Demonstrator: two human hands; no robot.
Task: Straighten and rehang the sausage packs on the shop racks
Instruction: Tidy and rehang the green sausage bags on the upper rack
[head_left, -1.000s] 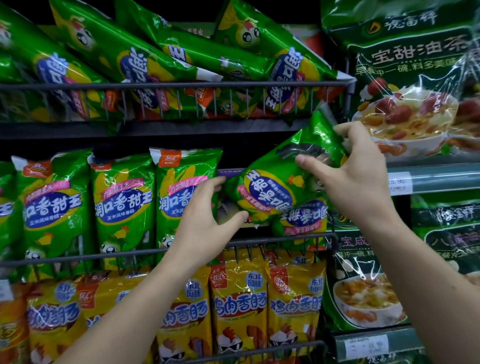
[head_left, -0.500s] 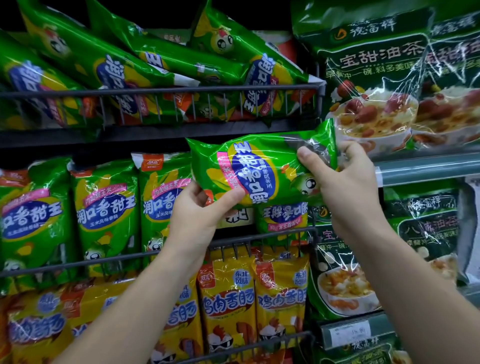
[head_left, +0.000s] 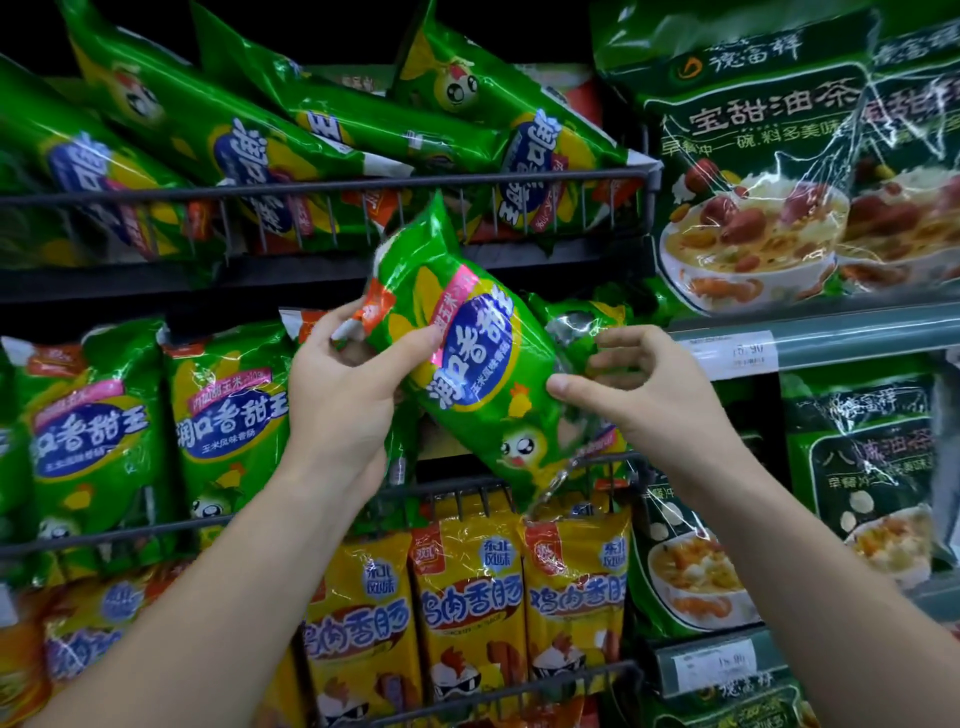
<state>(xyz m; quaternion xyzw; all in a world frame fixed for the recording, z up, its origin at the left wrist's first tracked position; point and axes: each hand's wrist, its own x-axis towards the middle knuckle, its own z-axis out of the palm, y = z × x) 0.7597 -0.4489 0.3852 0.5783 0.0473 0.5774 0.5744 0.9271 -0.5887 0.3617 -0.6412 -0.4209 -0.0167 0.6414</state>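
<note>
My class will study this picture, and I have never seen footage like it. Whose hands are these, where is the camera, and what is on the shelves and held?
No machine here: a person wears a camera on the head, so you look forward and down along their arms. The left hand grips a tilted green sausage pack by its upper end. The right hand is beside it, thumb at its edge; whether it grips is unclear. Behind stand wire racks holding more green packs, yellow packs below, and dark green bags picturing bowls of food at the right.
</note>
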